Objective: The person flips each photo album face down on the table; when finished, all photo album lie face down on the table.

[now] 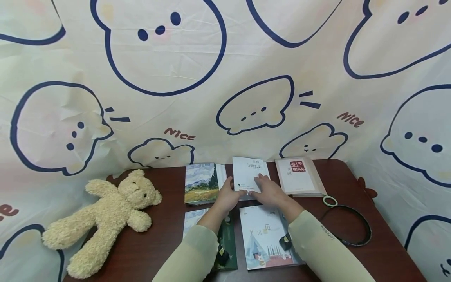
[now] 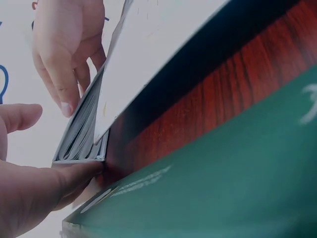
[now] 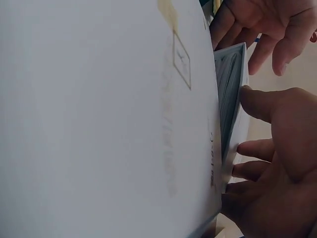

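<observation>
A white photo album [image 1: 251, 172] with dark lettering lies at the back middle of the table, its grey layered pages [image 2: 81, 130] showing at the near end. My left hand [image 1: 227, 196] is at its left side, the fingers touching its near left corner in the left wrist view, the thumb stretched out apart. Over its right part reaches my right hand [image 1: 270, 190], the thumb and extended fingertips [image 3: 247, 148] resting on the cover. Both thumbs point toward each other above the near edge.
Left of it lies an album with a landscape painting [image 1: 201, 184], right of it a white one with red characters [image 1: 297, 176]. Nearer are a tent-patterned album [image 1: 264, 239] and a dark green one [image 1: 230, 243]. A teddy bear [image 1: 112, 211] and black loop [image 1: 366, 231] flank them.
</observation>
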`<state>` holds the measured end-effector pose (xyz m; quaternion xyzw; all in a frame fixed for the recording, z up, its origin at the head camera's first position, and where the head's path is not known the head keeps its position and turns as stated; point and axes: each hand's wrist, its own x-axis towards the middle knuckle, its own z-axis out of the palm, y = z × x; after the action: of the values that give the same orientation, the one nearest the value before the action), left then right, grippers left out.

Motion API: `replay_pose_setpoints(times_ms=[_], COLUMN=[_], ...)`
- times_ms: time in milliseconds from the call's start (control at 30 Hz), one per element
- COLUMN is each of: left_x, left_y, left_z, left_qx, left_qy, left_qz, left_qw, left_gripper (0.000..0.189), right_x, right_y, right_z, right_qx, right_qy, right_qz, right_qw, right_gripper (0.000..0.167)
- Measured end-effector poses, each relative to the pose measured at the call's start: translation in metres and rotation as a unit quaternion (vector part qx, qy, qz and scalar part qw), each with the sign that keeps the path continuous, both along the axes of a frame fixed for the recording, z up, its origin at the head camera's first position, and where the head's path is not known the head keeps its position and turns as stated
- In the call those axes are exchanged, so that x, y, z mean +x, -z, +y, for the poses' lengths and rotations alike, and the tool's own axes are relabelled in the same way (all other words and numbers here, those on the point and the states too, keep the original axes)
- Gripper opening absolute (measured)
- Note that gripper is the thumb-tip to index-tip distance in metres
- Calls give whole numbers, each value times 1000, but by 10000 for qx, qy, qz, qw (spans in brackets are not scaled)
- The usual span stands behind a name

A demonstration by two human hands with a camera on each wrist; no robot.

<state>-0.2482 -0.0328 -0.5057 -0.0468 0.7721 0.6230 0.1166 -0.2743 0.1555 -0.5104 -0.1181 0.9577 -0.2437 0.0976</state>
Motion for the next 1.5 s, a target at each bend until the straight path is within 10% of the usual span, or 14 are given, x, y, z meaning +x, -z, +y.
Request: replay_pose_setpoints(times_ms=[700,1500], left_x=[-1,13], left_y=[8,-11], left_z=[-3,-10], left_qx=[627,905], left_qy=[52,-149], left_qz=[-80,-493], left_qw=[9980,9946], left_gripper=[75,73], right_x=[2,6], right_y=[-3,-9], right_z=[-2,-2], right_qx=[109,-425], right_qy=[-139,-112], right_qz=[-129,-443], right_qw=[9998,9981], right_gripper=[77,74])
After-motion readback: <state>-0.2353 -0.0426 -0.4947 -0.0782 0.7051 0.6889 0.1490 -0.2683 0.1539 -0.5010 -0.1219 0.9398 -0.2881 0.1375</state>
